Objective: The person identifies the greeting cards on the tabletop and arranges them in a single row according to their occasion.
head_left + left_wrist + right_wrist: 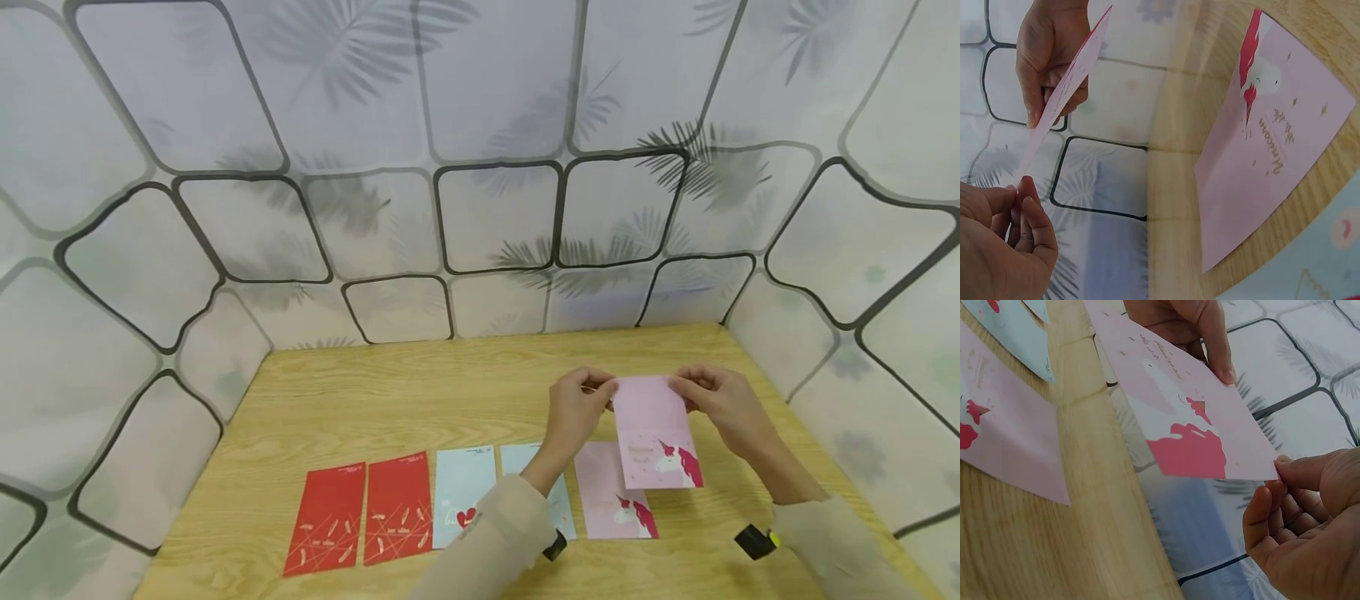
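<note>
My left hand (573,417) and right hand (723,404) hold a pink unicorn card (652,412) up above the table, pinching its two upper corners between thumb and fingers. A white unicorn with a magenta mane is printed low on its front. Below it, a matching pink card (598,483) lies on the wood, partly covered by the raised one in the head view. From the left wrist, the raised card (1066,94) shows nearly edge-on, and the lying card (1285,119) shows gold lettering. In the right wrist view the raised card's printed side (1191,437) faces the camera.
Left of the pink cards lie a light blue card (517,458), partly behind my left forearm, and another light blue card (463,475) with a red heart. Two red cards, one inner (397,500) and one outer (330,508), end the row. A patterned curtain surrounds the wooden table (420,383).
</note>
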`<state>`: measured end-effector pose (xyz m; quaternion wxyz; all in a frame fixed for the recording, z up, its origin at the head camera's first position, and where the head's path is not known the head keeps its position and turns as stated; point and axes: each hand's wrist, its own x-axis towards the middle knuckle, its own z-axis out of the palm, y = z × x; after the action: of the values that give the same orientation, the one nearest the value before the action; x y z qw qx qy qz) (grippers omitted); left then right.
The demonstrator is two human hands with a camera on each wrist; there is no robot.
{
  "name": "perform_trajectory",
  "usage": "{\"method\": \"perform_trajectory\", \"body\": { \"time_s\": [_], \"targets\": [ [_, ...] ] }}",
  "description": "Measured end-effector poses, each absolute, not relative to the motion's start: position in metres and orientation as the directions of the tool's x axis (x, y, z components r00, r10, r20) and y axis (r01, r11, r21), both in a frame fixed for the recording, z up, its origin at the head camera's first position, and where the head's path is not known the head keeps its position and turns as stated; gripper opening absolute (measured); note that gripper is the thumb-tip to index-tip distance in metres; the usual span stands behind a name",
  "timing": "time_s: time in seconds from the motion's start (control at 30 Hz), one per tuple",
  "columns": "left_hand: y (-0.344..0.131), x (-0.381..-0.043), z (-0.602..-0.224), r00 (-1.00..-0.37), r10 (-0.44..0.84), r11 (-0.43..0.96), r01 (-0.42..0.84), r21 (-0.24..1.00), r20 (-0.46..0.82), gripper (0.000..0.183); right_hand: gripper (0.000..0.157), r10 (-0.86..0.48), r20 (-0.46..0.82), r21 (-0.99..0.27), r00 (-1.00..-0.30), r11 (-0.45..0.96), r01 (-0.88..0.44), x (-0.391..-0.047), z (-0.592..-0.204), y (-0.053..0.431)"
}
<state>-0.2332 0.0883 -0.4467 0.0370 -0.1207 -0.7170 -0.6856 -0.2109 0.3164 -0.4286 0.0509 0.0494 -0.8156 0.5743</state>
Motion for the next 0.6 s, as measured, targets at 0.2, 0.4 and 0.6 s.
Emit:
{"method": "perform_trajectory", "body": {
  "time_s": [0.2, 0.4, 0.6],
  "targets": [
    [0.101, -0.228, -0.454, -0.976, 0.117, 0.038, 0.192, 0.981, 0.186, 0.004, 0.039, -0.013, 0.101, -0.924, -0.995, 0.369, -0.098, -0.207, -0.437, 0.329],
    [0.111, -0.223, -0.464, -0.98, 0.125, 0.05, 0.159, 0.986, 0.152, 0.005, 0.043, 0.003, 0.05, -0.917, -0.999, 0.395, -0.044, -0.202, -0.443, 0.336],
    [0.117, -0.218, -0.47, -0.974, 0.146, 0.076, 0.188, 0.979, 0.176, 0.007, 0.046, 0.027, 0.001, -0.906, -1.0, 0.424, 0.011, -0.199, -0.448, 0.34]
  ]
}}
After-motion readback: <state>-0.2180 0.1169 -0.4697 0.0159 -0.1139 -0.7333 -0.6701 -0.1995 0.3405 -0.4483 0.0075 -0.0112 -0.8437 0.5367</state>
